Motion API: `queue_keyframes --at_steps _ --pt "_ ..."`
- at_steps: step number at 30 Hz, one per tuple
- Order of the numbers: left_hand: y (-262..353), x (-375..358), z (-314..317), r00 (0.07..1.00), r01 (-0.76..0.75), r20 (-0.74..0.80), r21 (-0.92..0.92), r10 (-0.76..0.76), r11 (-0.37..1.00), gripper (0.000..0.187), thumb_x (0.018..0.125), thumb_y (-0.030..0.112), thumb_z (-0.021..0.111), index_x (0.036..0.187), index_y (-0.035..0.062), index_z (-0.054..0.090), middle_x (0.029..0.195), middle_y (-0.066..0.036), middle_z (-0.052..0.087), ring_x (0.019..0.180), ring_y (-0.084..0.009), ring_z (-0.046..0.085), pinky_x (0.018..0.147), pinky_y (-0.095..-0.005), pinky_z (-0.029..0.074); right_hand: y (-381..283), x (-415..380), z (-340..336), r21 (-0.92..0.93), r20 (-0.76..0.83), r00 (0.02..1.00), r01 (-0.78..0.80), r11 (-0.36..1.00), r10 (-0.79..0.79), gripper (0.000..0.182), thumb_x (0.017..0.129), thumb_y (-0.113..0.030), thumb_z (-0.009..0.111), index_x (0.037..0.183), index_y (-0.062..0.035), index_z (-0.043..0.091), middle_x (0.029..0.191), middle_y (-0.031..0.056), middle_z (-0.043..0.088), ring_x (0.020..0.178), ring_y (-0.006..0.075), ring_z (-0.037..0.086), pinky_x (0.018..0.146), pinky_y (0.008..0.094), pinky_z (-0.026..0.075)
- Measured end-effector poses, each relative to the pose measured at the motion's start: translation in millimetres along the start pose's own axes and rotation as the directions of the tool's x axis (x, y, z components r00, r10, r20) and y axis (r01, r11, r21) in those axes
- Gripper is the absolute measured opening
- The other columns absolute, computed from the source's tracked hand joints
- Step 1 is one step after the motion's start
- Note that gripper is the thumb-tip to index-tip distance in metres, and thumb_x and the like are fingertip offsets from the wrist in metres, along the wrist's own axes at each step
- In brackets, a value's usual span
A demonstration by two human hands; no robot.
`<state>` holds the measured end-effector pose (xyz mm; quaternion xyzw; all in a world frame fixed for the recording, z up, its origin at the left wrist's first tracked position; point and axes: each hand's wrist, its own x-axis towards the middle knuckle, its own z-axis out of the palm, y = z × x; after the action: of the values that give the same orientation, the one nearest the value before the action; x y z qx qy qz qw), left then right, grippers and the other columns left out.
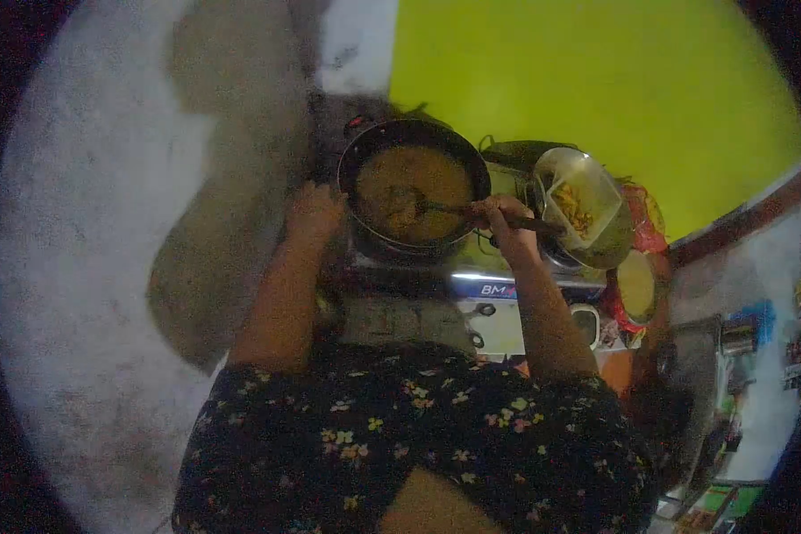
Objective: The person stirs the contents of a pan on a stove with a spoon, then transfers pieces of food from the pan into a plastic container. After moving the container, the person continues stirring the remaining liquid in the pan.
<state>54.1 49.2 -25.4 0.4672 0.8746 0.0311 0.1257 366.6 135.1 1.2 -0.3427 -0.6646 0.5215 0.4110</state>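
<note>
A black pan [358,153] of yellowish-brown food [414,191] sits on a gas stove [485,280]. My left hand [314,212] grips the pan's left rim or handle. My right hand [500,216] is closed around a long ladle [436,207] whose bowl dips into the food near the pan's middle. Both forearms reach out from a dark floral garment [400,436] at the bottom of the view.
A second pan with a glass lid [587,209] stands on the right burner, with yellow food inside. A round orange-rimmed dish [636,285] lies right of the stove. A grey wall [107,222] is at left, a bright green wall [596,80] behind.
</note>
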Motion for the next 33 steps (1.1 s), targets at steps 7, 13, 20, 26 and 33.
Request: queue_keyframes --at_steps 7,13,20,26,33 --pt "0.8 -7.8 -5.4 0.999 -0.035 -0.037 -0.051 0.034 0.998 0.049 0.094 0.042 0.046 0.119 0.0006 0.055 0.133 -0.023 0.045 0.124 -0.0377 0.044 0.102 -0.0506 0.037 25.4 2.6 -6.4 0.01 -0.01 0.995 0.095 0.995 -0.095 0.017 0.092 -0.013 0.06 0.081 -0.001 0.066 0.073 0.0045 0.064 0.064 0.0105 0.058 0.057 0.0251 0.046" --pt "-6.3 -0.3 10.5 0.989 -0.062 -0.135 -0.018 0.059 0.998 0.05 0.093 0.043 0.047 0.116 -0.0004 0.056 0.127 -0.023 0.049 0.119 -0.0389 0.048 0.099 -0.053 0.038 23.9 3.1 -7.1 -0.009 0.013 0.999 0.047 0.999 -0.047 0.015 0.091 -0.011 0.06 0.081 -0.0013 0.066 0.074 0.0048 0.063 0.065 0.0107 0.058 0.057 0.0243 0.047" --pt "-9.6 6.2 15.6 0.992 -0.053 -0.117 0.017 0.055 0.998 0.05 0.093 0.043 0.046 0.116 -0.0001 0.057 0.126 -0.021 0.05 0.119 -0.0375 0.049 0.096 -0.0545 0.04 12.5 0.4 -1.2 0.059 -0.017 0.998 0.067 0.996 -0.066 0.015 0.091 -0.009 0.06 0.08 -0.0016 0.065 0.078 0.006 0.065 0.067 0.0108 0.059 0.058 0.0248 0.048" --pt "-0.6 -4.3 0.9 0.998 0.002 -0.062 0.001 -0.002 1.0 0.052 0.094 0.045 0.045 0.119 0.0008 0.055 0.127 -0.02 0.051 0.119 -0.0381 0.049 0.098 -0.0528 0.04 12.2 3.1 -7.0 0.06 0.046 0.995 0.082 0.995 -0.085 0.016 0.091 -0.008 0.059 0.078 -0.0019 0.067 0.078 0.0059 0.064 0.068 0.0105 0.059 0.057 0.0246 0.047" --pt "-6.2 0.0 8.0 0.996 -0.024 -0.083 0.01 0.025 1.0 0.055 0.095 0.045 0.044 0.126 0.0012 0.052 0.134 -0.021 0.045 0.124 -0.0376 0.043 0.102 -0.0515 0.037 16.8 8.1 -7.8 0.01 0.024 0.989 0.145 0.989 -0.145 0.019 0.092 -0.011 0.058 0.079 -0.0009 0.067 0.073 0.0045 0.063 0.064 0.0106 0.058 0.057 0.0259 0.047"
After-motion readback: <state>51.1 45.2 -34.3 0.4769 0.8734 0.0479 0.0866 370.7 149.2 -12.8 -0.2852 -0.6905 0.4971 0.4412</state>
